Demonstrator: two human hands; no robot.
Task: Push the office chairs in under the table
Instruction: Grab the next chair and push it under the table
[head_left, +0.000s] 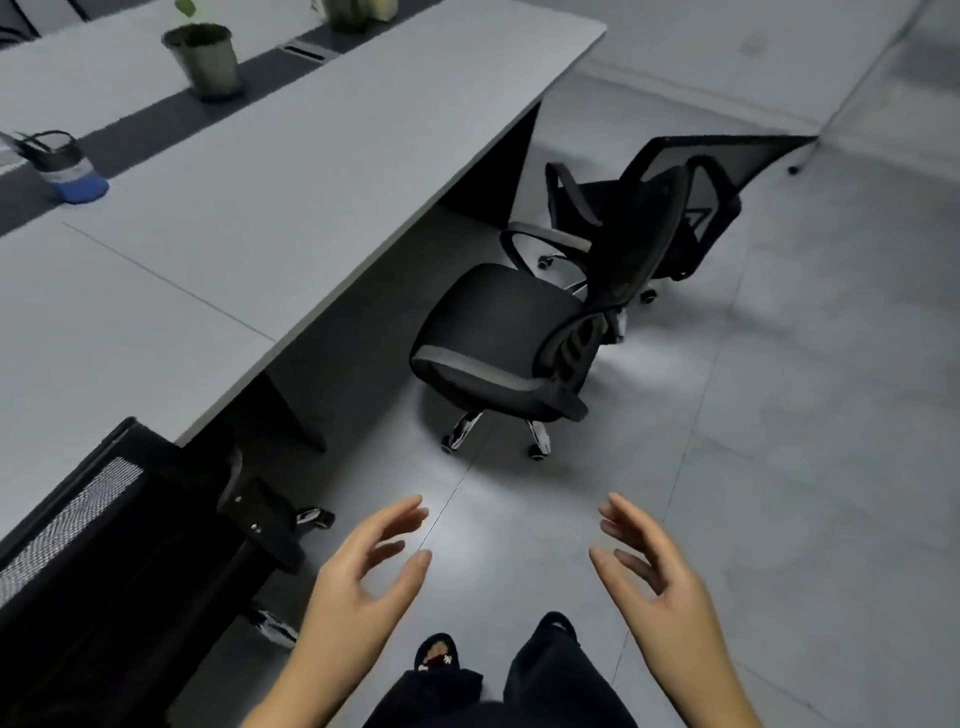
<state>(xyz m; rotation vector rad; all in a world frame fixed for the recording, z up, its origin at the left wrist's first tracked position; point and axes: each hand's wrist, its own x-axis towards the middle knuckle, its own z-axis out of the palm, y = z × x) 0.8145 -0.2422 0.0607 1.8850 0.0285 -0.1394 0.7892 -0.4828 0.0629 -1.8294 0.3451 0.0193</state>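
A long grey table (270, 208) runs from the lower left to the top middle. A black office chair (498, 338) stands out on the floor beside it, its seat turned toward the table and its backrest to the right. A second black mesh chair (691, 197) stands behind it near the table's end. A third black chair (119, 545) sits at the lower left, partly under the table edge. My left hand (363, 582) and my right hand (649, 577) hang open over the floor in front of me, well short of the nearest free chair, touching nothing.
On the table stand a potted plant (205, 60) and a clear bottle with a blue base (67, 166). Grey tiled floor (779, 415) spreads to the right. A thin metal leg with a castor (795, 169) shows at the far right. My dark trousers and shoe are at the bottom.
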